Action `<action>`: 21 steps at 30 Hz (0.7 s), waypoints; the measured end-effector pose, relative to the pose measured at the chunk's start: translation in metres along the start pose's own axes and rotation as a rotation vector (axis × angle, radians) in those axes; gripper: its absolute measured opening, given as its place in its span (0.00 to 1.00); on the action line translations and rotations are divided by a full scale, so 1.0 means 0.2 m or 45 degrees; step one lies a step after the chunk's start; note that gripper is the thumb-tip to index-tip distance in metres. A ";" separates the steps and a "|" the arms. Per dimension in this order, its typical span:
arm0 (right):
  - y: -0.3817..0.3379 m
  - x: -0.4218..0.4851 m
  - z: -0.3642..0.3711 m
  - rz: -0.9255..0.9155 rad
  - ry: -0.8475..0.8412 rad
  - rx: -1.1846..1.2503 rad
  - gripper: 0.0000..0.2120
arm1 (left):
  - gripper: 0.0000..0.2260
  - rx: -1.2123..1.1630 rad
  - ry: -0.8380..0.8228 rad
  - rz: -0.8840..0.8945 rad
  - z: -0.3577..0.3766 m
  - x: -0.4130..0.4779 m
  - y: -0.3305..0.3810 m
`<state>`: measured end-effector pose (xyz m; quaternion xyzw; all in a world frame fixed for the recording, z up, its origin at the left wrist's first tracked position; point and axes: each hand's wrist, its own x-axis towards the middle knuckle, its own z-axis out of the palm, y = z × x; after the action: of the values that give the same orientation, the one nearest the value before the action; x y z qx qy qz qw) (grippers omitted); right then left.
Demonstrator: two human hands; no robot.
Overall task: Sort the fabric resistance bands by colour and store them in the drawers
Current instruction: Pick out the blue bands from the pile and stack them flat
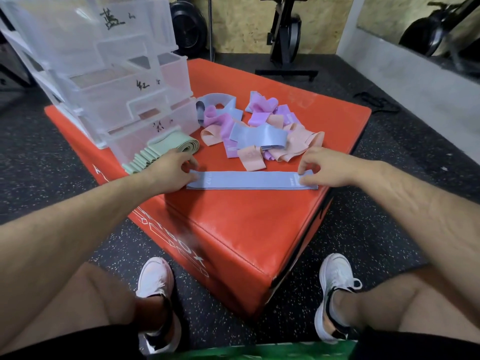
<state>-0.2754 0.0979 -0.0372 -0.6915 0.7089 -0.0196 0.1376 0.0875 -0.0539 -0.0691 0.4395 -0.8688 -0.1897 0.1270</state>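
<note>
A blue fabric band (249, 180) lies flat and stretched out near the front of the red foam box (233, 222). My left hand (170, 172) pinches its left end. My right hand (322, 170) pinches its right end. Behind it sits a loose pile of purple, pink and blue bands (259, 126). A folded stack of green bands (161, 152) rests in front of the clear plastic drawer unit (109, 74), whose drawers stand pulled out and bear handwritten labels.
The red box stands on a black speckled gym floor (52, 152). An exercise bike (285, 37) and a weight plate (189, 27) stand at the back wall. My knees and white shoes (155, 281) are close to the box's front corner.
</note>
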 end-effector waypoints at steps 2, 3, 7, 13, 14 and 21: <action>-0.01 -0.01 -0.01 0.020 -0.061 -0.016 0.18 | 0.11 -0.036 -0.077 0.139 -0.01 -0.02 0.01; -0.01 -0.01 -0.02 0.029 -0.082 -0.011 0.21 | 0.15 -0.041 -0.134 0.199 -0.01 -0.03 0.02; -0.01 -0.02 -0.02 0.041 -0.102 0.015 0.23 | 0.22 -0.005 -0.220 0.359 -0.01 -0.05 0.03; -0.01 -0.03 -0.02 0.011 -0.104 -0.012 0.20 | 0.19 0.057 -0.240 0.345 -0.01 -0.03 0.04; -0.01 -0.03 -0.02 0.011 -0.110 -0.008 0.19 | 0.21 0.072 -0.261 0.334 -0.02 -0.03 0.04; -0.06 0.07 -0.11 -0.011 0.173 0.096 0.11 | 0.26 0.137 -0.158 0.311 -0.04 0.11 0.20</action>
<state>-0.2694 0.0795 -0.0154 -0.6859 0.7124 -0.0939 0.1149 0.0502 -0.0519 -0.0434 0.3241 -0.9309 -0.1528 0.0713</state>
